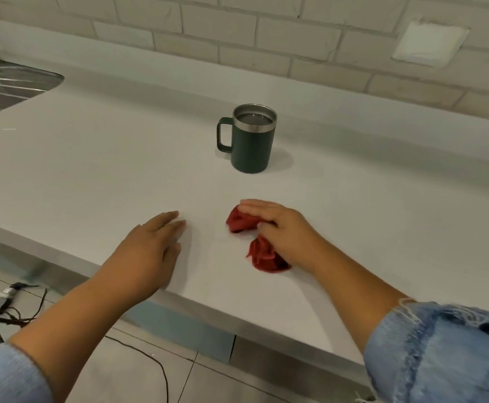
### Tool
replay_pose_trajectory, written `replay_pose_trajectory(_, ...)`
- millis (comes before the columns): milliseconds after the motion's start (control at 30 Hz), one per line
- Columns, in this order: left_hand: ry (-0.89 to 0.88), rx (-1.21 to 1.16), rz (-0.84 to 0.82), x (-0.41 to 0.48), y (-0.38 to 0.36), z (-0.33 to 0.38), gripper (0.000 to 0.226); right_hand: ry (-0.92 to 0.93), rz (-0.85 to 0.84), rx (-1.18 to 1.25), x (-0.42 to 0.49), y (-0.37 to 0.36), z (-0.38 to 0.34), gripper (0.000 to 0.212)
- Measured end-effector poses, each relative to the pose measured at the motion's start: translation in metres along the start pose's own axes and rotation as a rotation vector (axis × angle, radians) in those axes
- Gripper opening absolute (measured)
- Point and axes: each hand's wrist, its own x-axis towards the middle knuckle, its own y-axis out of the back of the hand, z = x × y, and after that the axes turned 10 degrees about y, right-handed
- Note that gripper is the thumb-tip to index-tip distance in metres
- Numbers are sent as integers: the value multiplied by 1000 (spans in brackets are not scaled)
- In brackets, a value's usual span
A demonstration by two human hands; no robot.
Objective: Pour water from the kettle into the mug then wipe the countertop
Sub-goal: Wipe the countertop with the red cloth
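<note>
Your pouring looks finished: the mug (253, 138) stands upright toward the back of the bench (92, 158) with liquid showing inside its rim, and the kettle is out of view. You're in the wiping part now. Your right hand (281, 228) presses down on a bunched red cloth (262, 248), its grip closed loosely over it, near the front edge. Your left hand (147, 248) lies flat and open, holding nothing (just steadying you, I'd guess). Most of the bench probably remains to wipe.

Right hand (284, 231) pressing red cloth (262, 254) on white countertop (92, 170), left hand (147, 248) flat, green mug (252, 146) behind
</note>
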Motion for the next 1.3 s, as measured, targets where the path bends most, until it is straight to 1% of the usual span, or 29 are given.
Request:
replay_pose_trajectory(100, -22, 15, -14, -2, 2, -5, 43, -31, 305, 161, -30, 30, -2, 52)
replay_pose_trajectory(167, -22, 17, -37, -2, 2, -6, 42, -92, 493, 177, -59, 52, 5, 51)
replay_pose_trajectory(233, -18, 15, -37, -3, 0, -7, 42, -199, 594, 105, -91, 63, 16, 49)
replay_pose_trajectory(267, -18, 16, -31, -2, 0, -7, 42, -253, 601, 2, -106, 62, 23, 48)
replay_pose_trajectory(300, -18, 20, -27, -2, -1, -7, 42, -285, 571, -160, -119, 57, 29, 46)
replay_pose_trajectory(367, -18, 22, -20, -1, -2, -7, 43, -304, 444, -542, -135, 38, 36, 43)
replay_pose_trajectory(400, -19, 23, -16, -1, -3, -7, 43, -303, 395, -673, -135, 27, 36, 46)
replay_pose_trajectory(433, -24, 27, -12, -1, -3, -9, 43, -312, 356, -725, -130, 17, 33, 51)
replay_pose_trajectory(500, -45, 34, -12, -1, -3, -12, 43, -283, 289, -754, -110, -8, 24, 56)
replay_pose_trajectory(567, -66, 33, -29, 0, 0, -17, 44, -181, 201, -780, -81, -37, 12, 56)
replay_pose_trajectory(633, -51, 45, -40, 3, 6, -24, 47, -50, 122, -750, -49, -62, 1, 54)
replay_pose_trajectory(700, 26, 75, -13, 5, 13, -35, 57, 57, 52, -618, -20, -76, -8, 53)
replay_pose_trajectory(767, 106, 84, 3, 9, 21, -51, 67, 91, 8, -415, -1, -76, -15, 49)
replay_pose_trajectory(800, 135, 85, -12, 11, 25, -61, 70, 74, 36, -271, 4, -71, -15, 46)
replay_pose_trajectory(867, 173, 90, -65, 13, 28, -76, 75, -23, 215, -13, 8, -57, -12, 43)
replay_pose_trajectory(900, 174, 95, -80, 13, 28, -81, 76, -87, 318, 8, 9, -48, -9, 42)
replay_pose_trajectory(933, 167, 100, -81, 13, 26, -84, 76, -148, 385, -100, 10, -41, -5, 42)
replay_pose_trajectory(967, 158, 105, -74, 13, 25, -86, 77, -215, 398, -273, 10, -36, 0, 44)
replay_pose_trajectory(1000, 150, 109, -66, 13, 24, -87, 77, -267, 366, -476, 9, -36, 5, 47)
replay_pose_trajectory(1033, 145, 110, -60, 13, 23, -88, 78, -261, 317, -646, 9, -41, 7, 49)
replay_pose_trajectory(1067, 139, 108, -54, 13, 23, -88, 78, -199, 279, -738, 8, -51, 6, 50)
replay_pose_trajectory(1133, 136, 99, -49, 13, 22, -90, 78, -91, 201, -798, 9, -80, 0, 53)
replay_pose_trajectory(1233, 133, 99, -53, 14, 22, -89, 77, 5, 70, -824, 19, -117, -13, 58)
replay_pose_trajectory(1267, 130, 102, -53, 14, 22, -88, 77, 47, 41, -771, 25, -123, -18, 57)
replay_pose_trajectory(1300, 127, 106, -54, 14, 23, -88, 77, 67, 16, -665, 32, -124, -22, 54)
